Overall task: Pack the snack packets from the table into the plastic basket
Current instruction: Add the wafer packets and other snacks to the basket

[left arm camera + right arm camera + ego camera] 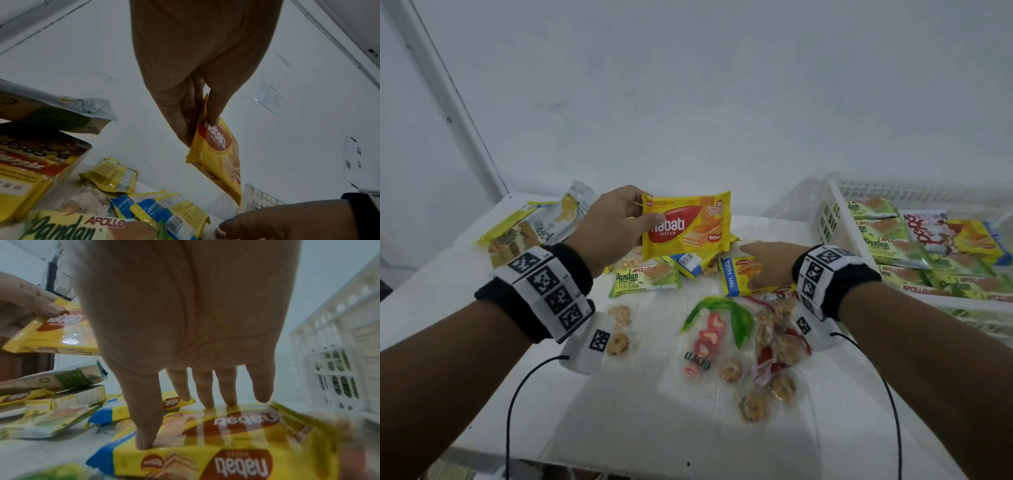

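Note:
My left hand holds a yellow Nabati wafer packet up above the table, pinching its left edge between thumb and fingers. In the left wrist view, the left hand has the Nabati wafer packet hanging from it. My right hand lies flat with straight fingers on a yellow-and-blue Nabati packet on the table. In the right wrist view, the right hand touches two overlapping Nabati packets. The white plastic basket stands at the right and holds several packets.
A Pandan cake packet lies at the centre, with clear bags of cookies and a corn snack bag nearer me. Larger bags are piled at the back left. The basket wall is close on the right.

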Available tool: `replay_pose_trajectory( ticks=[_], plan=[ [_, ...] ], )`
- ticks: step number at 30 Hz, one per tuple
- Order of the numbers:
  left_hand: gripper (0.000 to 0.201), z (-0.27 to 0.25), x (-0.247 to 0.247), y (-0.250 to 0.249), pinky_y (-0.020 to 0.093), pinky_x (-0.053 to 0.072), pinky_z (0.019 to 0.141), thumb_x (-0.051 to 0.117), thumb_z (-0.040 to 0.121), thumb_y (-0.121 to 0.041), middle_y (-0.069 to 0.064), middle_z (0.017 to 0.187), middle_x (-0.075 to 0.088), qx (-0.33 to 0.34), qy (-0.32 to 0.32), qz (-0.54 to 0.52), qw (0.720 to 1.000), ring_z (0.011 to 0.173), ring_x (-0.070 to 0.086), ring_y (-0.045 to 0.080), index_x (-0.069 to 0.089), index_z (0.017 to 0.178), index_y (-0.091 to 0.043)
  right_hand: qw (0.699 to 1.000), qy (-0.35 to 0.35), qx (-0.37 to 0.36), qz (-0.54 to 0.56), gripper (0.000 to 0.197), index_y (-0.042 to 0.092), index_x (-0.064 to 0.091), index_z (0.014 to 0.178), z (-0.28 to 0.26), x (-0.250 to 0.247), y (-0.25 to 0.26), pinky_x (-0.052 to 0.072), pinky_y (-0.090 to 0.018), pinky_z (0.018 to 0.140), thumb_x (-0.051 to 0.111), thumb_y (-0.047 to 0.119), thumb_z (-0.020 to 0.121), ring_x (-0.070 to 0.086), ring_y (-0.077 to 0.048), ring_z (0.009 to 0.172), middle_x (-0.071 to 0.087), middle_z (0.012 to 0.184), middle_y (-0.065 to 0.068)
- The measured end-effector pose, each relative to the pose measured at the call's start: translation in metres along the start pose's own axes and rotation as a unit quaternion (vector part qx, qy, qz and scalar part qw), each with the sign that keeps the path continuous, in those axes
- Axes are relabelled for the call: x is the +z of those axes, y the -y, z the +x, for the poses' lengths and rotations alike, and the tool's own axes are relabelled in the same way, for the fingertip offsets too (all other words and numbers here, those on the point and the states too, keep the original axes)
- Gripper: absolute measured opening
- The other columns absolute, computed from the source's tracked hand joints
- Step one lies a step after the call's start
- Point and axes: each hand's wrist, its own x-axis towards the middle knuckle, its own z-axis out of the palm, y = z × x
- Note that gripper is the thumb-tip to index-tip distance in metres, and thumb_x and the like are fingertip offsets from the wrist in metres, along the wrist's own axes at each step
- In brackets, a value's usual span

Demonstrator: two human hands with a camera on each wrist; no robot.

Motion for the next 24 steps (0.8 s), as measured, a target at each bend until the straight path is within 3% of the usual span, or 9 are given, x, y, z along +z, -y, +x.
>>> replay_pose_trajectory(
  ticks=[3,7,11,14,16,18,21,24],
  plan=[
    [0.019,0.000,0.000,0.001,0.052,0.061,0.084,0.071,0.094,-0.015,0.009,0.100,0.077,0.000,0.000,0.008,1.000,0.093,0.076,0.027,0.063,0.110,-0.006,1.000,0.009,0.004,0.001,0.096,0.024,0.013,0.162,0.004,0.000,0.001,0.031,-0.043,0.119,0.073,0.045,0.090,0.030,-0.027,0.150,0.024,0.167,-0.005],
    [0.016,0.000,-0.001,0.003,0.052,0.062,0.084,0.071,0.095,-0.016,0.007,0.099,0.078,-0.001,-0.007,0.015,1.000,0.093,0.076,0.026,0.064,0.108,-0.010,0.998,-0.029,-0.003,-0.064,0.093,0.035,0.035,0.153,0.003,-0.004,0.006,0.045,-0.045,0.103,0.083,0.054,0.075,0.044,-0.032,0.132,0.043,0.143,-0.008],
    [0.019,0.002,-0.002,0.001,0.046,0.063,0.082,0.070,0.095,-0.015,0.008,0.101,0.077,0.001,-0.013,0.008,1.000,0.093,0.076,0.024,0.064,0.111,-0.008,0.996,-0.090,-0.018,-0.010,0.055,0.032,0.054,0.123,0.001,-0.012,0.007,0.047,-0.040,0.089,0.080,0.050,0.079,0.048,-0.025,0.115,0.043,0.116,-0.001],
    [0.021,0.005,-0.003,-0.001,0.040,0.064,0.076,0.070,0.095,-0.014,0.010,0.101,0.077,0.003,-0.022,-0.010,1.000,0.092,0.076,0.024,0.063,0.113,-0.005,0.986,-0.160,-0.034,0.042,0.033,0.024,0.047,0.104,-0.005,-0.023,0.009,0.043,-0.036,0.069,0.072,0.040,0.089,0.054,-0.025,0.093,0.047,0.095,0.003],
    [0.023,0.007,-0.006,-0.004,0.042,0.064,0.075,0.071,0.094,-0.014,0.011,0.102,0.077,0.008,-0.027,-0.028,0.999,0.093,0.076,0.025,0.063,0.114,-0.004,0.973,-0.215,-0.029,0.083,0.030,0.021,0.041,0.108,-0.014,-0.031,0.009,0.035,-0.033,0.056,0.066,0.029,0.093,0.056,-0.027,0.078,0.049,0.081,0.003],
    [0.027,0.009,-0.008,-0.008,0.044,0.063,0.077,0.071,0.094,-0.014,0.014,0.104,0.076,0.023,-0.033,-0.045,0.998,0.095,0.076,0.026,0.062,0.116,-0.002,0.959,-0.262,-0.019,0.102,0.035,0.019,0.039,0.118,-0.024,-0.040,0.007,0.037,-0.033,0.053,0.063,0.023,0.094,0.056,-0.026,0.068,0.051,0.076,0.001],
    [0.031,0.010,-0.006,-0.015,0.041,0.064,0.076,0.070,0.095,-0.014,0.016,0.105,0.075,0.048,-0.037,-0.067,0.996,0.097,0.075,0.027,0.060,0.119,0.001,0.944,-0.292,0.000,0.151,0.040,0.019,0.036,0.127,-0.041,-0.052,-0.001,0.046,-0.034,0.057,0.061,0.022,0.095,0.060,-0.025,0.067,0.057,0.080,-0.003],
    [0.027,0.010,0.001,-0.022,0.039,0.064,0.076,0.069,0.096,-0.012,0.014,0.103,0.076,0.058,-0.027,-0.089,0.994,0.095,0.075,0.026,0.060,0.118,0.001,0.920,-0.326,0.025,0.218,0.038,0.019,0.041,0.128,-0.060,-0.060,-0.015,0.042,-0.029,0.054,0.061,0.021,0.096,0.061,-0.020,0.068,0.061,0.087,-0.005]
  ],
)
